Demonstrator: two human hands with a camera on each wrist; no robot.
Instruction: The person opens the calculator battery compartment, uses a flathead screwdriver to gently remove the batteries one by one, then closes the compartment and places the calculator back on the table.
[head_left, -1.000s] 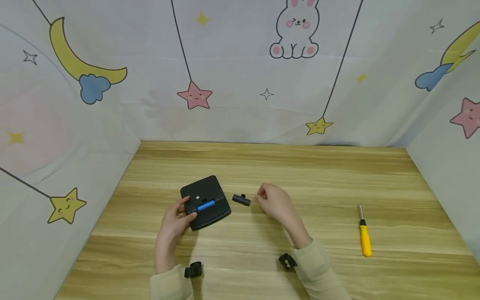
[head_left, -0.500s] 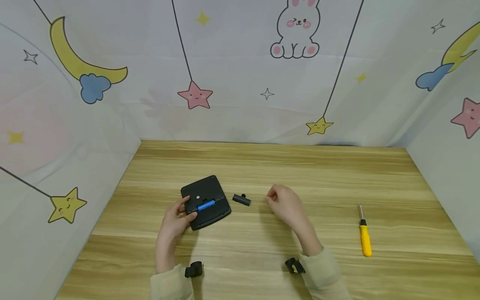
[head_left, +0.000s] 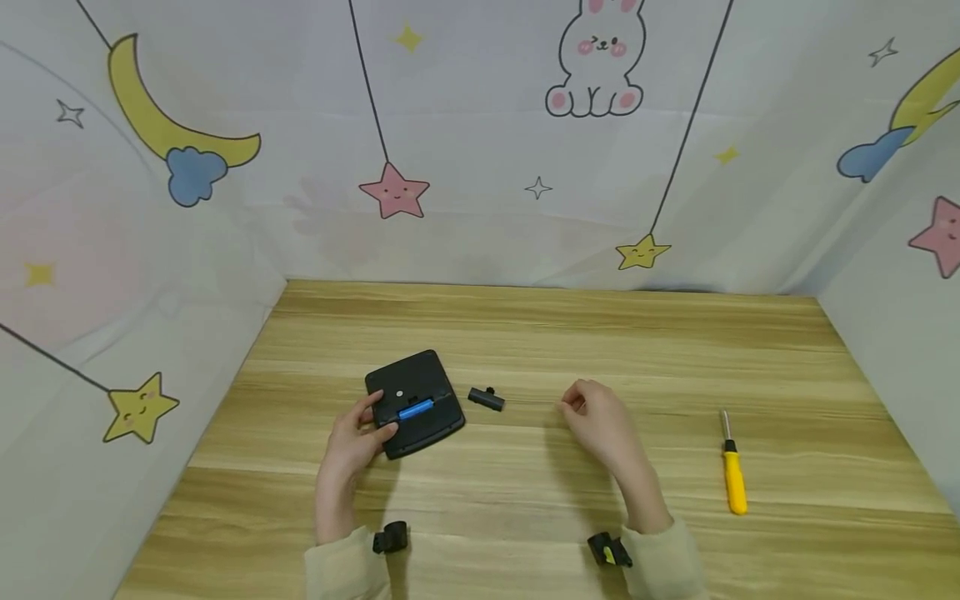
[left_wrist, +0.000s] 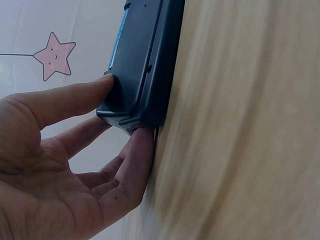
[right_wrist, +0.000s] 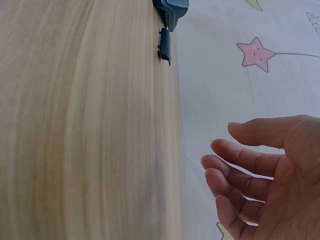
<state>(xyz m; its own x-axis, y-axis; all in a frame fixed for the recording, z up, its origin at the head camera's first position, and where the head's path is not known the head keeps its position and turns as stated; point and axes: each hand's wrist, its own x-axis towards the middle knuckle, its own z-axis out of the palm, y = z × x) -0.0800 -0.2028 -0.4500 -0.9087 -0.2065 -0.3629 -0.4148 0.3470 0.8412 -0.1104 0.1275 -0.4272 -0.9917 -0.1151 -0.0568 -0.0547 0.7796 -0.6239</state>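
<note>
A flat black device [head_left: 408, 375], shaped like a desk calculator, lies with its battery side up on the table. In its uncovered slot sits a blue battery [head_left: 416, 409]. My left hand [head_left: 352, 446] grips the device's left edge, thumb on top and fingers at the side and below in the left wrist view. A small black battery cover [head_left: 486, 399] lies just right of the device, apart from it. Farther right, my right hand [head_left: 603, 425] hovers over the table. Its fingers are loosely bent and hold nothing, as the right wrist view [right_wrist: 250, 180] confirms.
A screwdriver [head_left: 734, 479] with a yellow handle lies on the wooden table [head_left: 525, 325] at the right, its shaft pointing away from me. White cloth walls [head_left: 480, 225] printed with stars enclose the table's back and sides.
My right hand has drawn back to the right and slightly toward me, away from the battery cover. The left hand, device and cover have stayed in place.
</note>
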